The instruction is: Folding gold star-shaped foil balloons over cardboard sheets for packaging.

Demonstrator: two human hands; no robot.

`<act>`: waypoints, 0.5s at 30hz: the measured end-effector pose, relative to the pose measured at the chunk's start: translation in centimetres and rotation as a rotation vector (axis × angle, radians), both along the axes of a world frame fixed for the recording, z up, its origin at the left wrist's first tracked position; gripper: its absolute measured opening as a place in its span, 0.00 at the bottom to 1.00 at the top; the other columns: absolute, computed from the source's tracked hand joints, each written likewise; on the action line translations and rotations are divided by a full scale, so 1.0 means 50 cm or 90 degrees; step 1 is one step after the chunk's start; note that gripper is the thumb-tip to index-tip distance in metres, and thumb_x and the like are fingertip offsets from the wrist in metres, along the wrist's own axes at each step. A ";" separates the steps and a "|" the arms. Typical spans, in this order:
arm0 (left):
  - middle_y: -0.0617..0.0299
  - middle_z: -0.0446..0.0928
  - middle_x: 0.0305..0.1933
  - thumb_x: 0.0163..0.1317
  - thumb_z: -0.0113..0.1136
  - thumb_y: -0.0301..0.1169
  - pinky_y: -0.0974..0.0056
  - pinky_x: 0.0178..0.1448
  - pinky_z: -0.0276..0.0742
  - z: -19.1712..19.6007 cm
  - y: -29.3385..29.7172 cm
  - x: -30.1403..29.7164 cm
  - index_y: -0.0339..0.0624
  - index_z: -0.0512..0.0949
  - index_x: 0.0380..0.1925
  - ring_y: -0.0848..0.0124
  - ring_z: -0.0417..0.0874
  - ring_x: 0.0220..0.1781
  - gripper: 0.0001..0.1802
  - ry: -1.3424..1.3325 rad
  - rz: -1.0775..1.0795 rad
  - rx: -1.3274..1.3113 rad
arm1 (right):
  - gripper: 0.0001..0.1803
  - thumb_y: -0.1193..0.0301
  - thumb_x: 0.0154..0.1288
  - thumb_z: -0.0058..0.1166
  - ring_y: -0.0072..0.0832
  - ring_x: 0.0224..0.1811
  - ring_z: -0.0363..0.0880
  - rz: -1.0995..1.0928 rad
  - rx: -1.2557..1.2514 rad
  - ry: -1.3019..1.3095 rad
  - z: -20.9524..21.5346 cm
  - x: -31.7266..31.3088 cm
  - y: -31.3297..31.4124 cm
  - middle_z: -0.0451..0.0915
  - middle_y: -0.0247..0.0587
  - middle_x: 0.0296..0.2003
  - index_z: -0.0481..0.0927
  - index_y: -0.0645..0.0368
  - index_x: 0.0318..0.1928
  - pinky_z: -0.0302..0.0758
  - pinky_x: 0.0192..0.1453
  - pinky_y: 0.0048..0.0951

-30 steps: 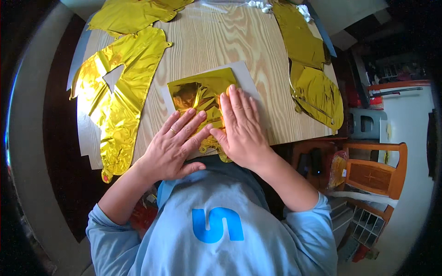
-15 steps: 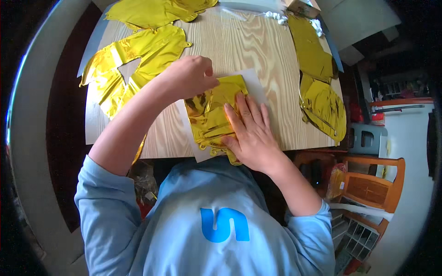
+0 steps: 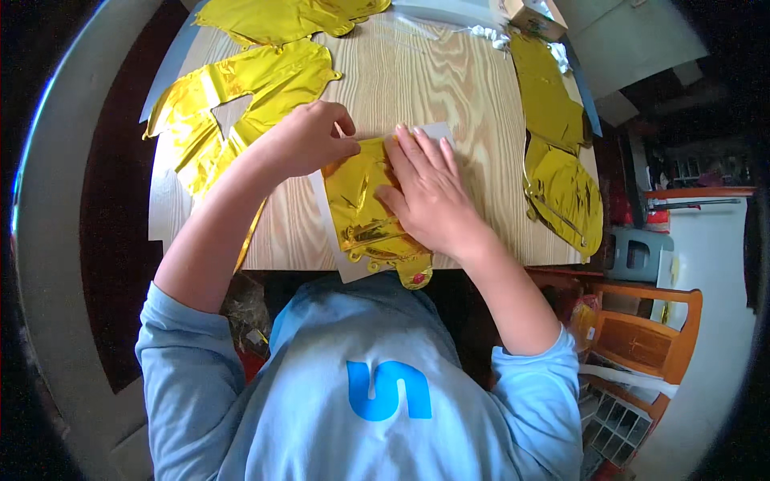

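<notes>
In the head view, the folded foil (image 3: pixel 346 196) lies on a card (image 3: pixel 325 228) at the near edge of your table (image 3: pixel 473 144), its lower tabs reaching toward your shirt (image 3: pixel 353 337); one tab bears a red spot.

Your right hand (image 3: pixel 429 180) rests flat over the right part of the foil, fingers stretched out and grasping nothing. Your left hand (image 3: pixel 314 136) is at the upper left corner, fingers bent; you cannot tell from here whether they pinch the foil, since the hand hides that corner.

Your left forearm crosses over the left foil (image 3: pixel 277 84), covering part of it. Above that, the top foil (image 3: pixel 281 20) spreads at the table's far left. Along the right side lies the right foil (image 3: pixel 565 188), well apart from your right hand, with a box (image 3: pixel 536 18) just beyond its far end. White lumps (image 3: pixel 488 34) sit near the box, beside a clear sheet (image 3: pixel 445 10).

Off the table to your right stand a grey stool (image 3: pixel 626 255) and a wooden chair (image 3: pixel 682 321).
</notes>
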State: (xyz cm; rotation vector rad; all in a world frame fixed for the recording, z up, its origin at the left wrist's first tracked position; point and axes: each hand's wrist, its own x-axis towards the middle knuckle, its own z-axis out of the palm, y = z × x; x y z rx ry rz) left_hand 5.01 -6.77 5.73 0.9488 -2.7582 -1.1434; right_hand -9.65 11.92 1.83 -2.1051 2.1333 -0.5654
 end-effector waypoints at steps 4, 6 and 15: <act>0.54 0.85 0.30 0.63 0.65 0.32 0.64 0.35 0.80 0.001 -0.011 0.020 0.32 0.80 0.43 0.70 0.86 0.30 0.14 -0.038 0.021 0.033 | 0.38 0.54 0.73 0.50 0.53 0.79 0.50 0.018 0.052 0.017 0.004 0.005 -0.008 0.54 0.57 0.77 0.59 0.65 0.74 0.44 0.81 0.59; 0.56 0.84 0.29 0.63 0.64 0.32 0.64 0.34 0.80 0.003 -0.008 0.022 0.31 0.80 0.44 0.70 0.85 0.29 0.14 -0.028 0.042 0.077 | 0.38 0.54 0.73 0.50 0.53 0.79 0.50 0.020 0.053 0.027 0.004 0.001 -0.008 0.54 0.57 0.77 0.59 0.65 0.74 0.44 0.81 0.59; 0.52 0.82 0.31 0.67 0.61 0.32 0.59 0.36 0.80 -0.025 0.035 0.016 0.34 0.78 0.48 0.62 0.84 0.30 0.14 0.068 0.028 0.017 | 0.37 0.57 0.71 0.54 0.57 0.77 0.54 0.035 0.018 0.043 0.005 -0.033 0.001 0.61 0.60 0.73 0.64 0.68 0.71 0.47 0.80 0.54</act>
